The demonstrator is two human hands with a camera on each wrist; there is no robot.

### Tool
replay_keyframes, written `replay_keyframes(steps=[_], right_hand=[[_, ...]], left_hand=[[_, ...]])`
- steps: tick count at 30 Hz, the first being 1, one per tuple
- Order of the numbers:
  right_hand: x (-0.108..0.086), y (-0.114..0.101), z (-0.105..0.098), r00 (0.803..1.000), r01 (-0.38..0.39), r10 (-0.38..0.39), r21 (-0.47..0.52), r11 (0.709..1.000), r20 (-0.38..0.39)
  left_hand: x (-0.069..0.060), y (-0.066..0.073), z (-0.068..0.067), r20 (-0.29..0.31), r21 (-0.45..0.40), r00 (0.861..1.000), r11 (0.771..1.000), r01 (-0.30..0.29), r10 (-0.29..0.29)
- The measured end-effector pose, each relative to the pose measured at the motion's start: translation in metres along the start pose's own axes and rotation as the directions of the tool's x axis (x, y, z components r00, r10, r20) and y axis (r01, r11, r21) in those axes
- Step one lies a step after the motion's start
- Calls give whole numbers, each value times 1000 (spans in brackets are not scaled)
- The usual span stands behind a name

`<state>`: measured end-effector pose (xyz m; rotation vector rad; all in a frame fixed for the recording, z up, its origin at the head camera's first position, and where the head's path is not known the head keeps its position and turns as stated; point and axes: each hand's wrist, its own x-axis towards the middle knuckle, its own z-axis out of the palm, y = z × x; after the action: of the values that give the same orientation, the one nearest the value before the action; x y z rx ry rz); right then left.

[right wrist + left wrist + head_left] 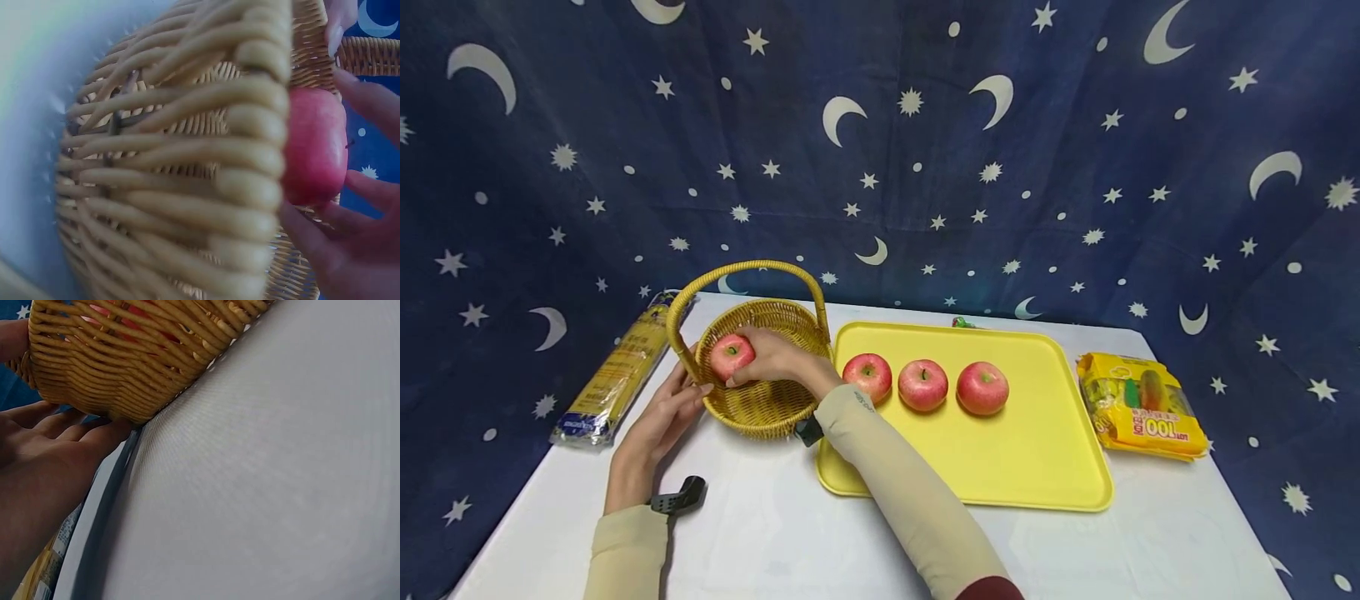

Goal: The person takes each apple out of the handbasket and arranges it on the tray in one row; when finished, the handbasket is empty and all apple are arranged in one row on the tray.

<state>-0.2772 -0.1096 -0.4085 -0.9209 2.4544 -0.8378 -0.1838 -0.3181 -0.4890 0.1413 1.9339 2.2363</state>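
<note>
Inside the wicker basket (pixel 767 408), near its left wall, an apple (pixel 730 357) is held in my right hand (pixel 778 354). The right wrist view shows fingers around that apple (pixel 315 147), partly hidden by the basket's woven side (pixel 187 150). My left hand (pixel 658 421) grips the basket's left side, thumb at the rim and fingers against the outer wall. Seen from the left wrist, those fingers of the left hand (pixel 56 450) lie along the lower weave (pixel 119 369). Three more apples, a left one (pixel 867 377), a middle one (pixel 922 385) and a right one (pixel 982 388), sit in a row.
Those three apples lie on a yellow tray (pixel 1037 467) right of the basket. A long yellow packet (pixel 621 375) lies left of the basket on the white table (pixel 775 517). A yellow bag (pixel 1142 408) is at the tray's right. A starry blue cloth hangs behind.
</note>
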Motion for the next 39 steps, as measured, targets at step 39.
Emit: replay_keyframes(steps=[39], right_hand=[[-33,8,13,986,144,-131,-140,980,99]], left_hand=[[-3,1,4,7,-36,1000,999,-8,8]])
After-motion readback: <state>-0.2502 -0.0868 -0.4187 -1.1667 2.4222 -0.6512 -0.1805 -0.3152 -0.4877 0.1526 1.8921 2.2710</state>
